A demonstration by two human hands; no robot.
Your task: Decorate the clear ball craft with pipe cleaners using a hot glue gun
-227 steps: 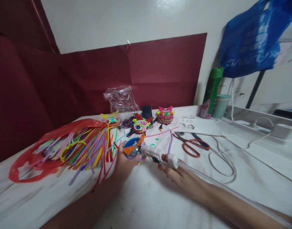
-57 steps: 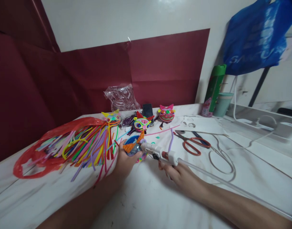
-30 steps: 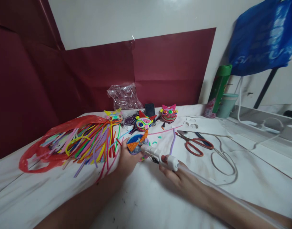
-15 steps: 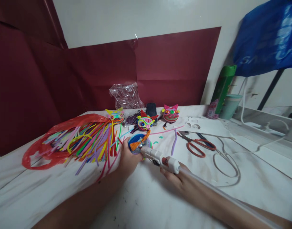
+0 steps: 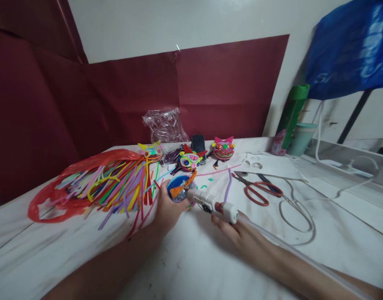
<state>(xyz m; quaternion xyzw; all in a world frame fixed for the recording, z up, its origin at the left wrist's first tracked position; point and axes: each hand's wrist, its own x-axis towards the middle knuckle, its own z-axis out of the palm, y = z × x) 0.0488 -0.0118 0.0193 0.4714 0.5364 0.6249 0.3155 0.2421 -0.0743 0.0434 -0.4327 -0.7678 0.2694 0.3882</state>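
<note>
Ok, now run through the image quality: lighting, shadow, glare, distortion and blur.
Head view: dim, cool light, with glare near the top of the white wall and on the blue bag; head view: soft shadow on the table by the right hand; head view: the green can leans, probably wide-angle distortion; head view: the white glue gun's tip looks soft.

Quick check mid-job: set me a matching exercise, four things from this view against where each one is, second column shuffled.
Things:
1. White plastic glue gun
2. Round blue craft piece with fuzzy orange parts
3. Multicoloured fuzzy strips
4. Tall green cylindrical can

Places:
A. Across the translucent red plastic bag
B. Beside the mint-green cup
C. In the left hand
D. In the right hand

Pairs: 1-D, 2-C, 3-A, 4-B
</note>
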